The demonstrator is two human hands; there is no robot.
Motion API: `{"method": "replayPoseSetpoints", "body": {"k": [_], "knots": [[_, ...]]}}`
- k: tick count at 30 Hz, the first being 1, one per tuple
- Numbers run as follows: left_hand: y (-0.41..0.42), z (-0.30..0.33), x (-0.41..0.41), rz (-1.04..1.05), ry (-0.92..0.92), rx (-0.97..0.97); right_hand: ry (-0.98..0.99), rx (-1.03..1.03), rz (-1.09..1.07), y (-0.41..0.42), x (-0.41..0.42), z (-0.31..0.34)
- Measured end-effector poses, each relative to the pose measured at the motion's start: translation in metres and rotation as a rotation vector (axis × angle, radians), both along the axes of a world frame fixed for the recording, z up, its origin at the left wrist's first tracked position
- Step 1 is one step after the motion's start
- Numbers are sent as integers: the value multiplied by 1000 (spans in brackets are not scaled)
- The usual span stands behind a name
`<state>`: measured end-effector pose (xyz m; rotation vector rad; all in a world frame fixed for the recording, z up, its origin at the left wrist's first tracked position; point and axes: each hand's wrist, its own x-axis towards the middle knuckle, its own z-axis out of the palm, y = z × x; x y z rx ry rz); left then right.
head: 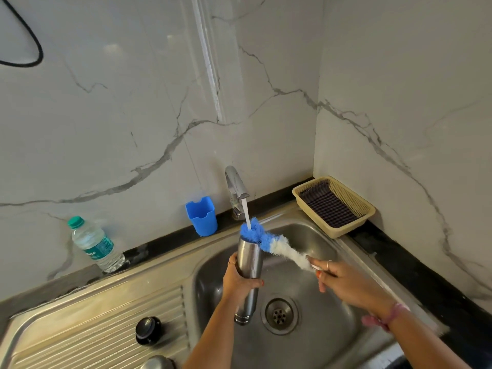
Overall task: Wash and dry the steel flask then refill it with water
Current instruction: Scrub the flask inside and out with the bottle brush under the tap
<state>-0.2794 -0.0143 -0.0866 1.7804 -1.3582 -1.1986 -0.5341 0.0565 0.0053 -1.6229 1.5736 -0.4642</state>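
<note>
Steel flask (249, 259) upright, blue-white brush (269, 242) bent at mouth

Probably a home kitchen: steel sink (149, 265), tap (235, 186), marble-look walls (119, 123).

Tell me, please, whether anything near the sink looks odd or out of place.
Little stands out. The bottle brush bends sharply at the steel flask mouth, its blue tip only partly inside, under running water. A black cap lies loose on the drainboard.
</note>
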Motion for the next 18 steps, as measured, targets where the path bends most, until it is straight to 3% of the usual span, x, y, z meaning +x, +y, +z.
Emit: {"method": "replayPoseSetpoints", "body": {"k": [18], "knots": [[9,7,5,35,-11,15,297,-29,41,-6,-25,23]]}}
